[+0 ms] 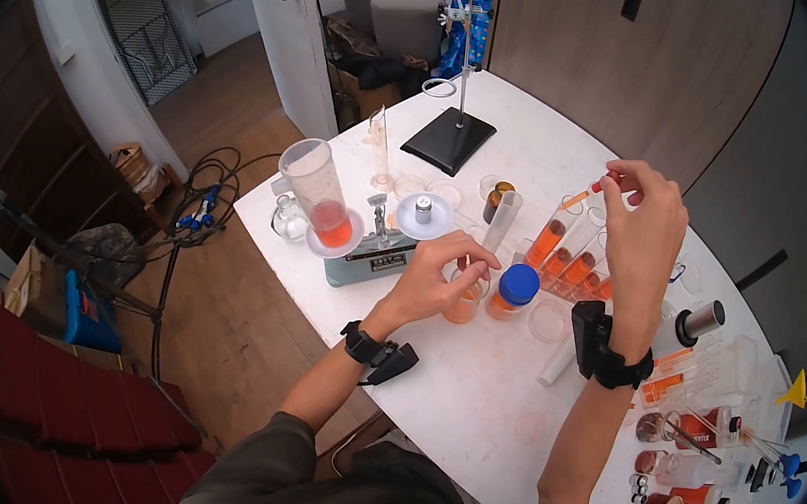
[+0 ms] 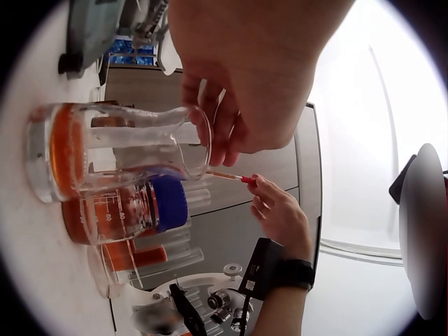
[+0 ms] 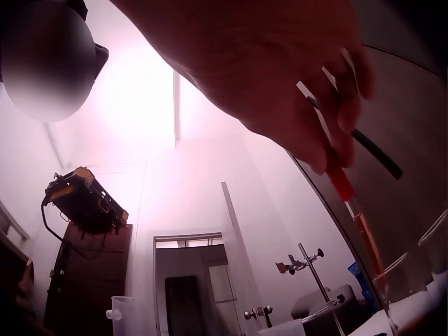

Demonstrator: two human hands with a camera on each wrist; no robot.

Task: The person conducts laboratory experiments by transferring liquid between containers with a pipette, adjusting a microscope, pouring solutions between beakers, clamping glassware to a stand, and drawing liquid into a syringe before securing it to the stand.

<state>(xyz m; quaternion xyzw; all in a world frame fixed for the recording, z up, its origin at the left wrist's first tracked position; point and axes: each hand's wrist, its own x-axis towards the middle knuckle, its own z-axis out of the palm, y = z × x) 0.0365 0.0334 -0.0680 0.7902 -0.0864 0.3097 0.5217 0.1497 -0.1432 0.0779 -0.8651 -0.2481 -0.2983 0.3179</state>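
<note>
My left hand (image 1: 436,274) grips the rim of a glass beaker (image 2: 112,157) standing on the table, with a little orange liquid at its bottom. Between the fingertips of my right hand (image 1: 651,222) is the red bulb of a dropper (image 3: 369,241), its glass stem filled with orange liquid. The dropper slants down, tip at the mouth of a test tube (image 1: 548,242) holding orange-red liquid. That tube stands in a clear rack among several others. Right beside the beaker is a blue-capped bottle (image 1: 518,288) of orange liquid, marked with a white scale.
Left of the beaker, a balance (image 1: 372,260) carries a plastic jug (image 1: 312,175) of red liquid and a metal weight (image 1: 423,208). A ring stand (image 1: 458,123) is at the back. Bottles, including a red-labelled bottle (image 1: 704,426), and more glassware crowd the right side.
</note>
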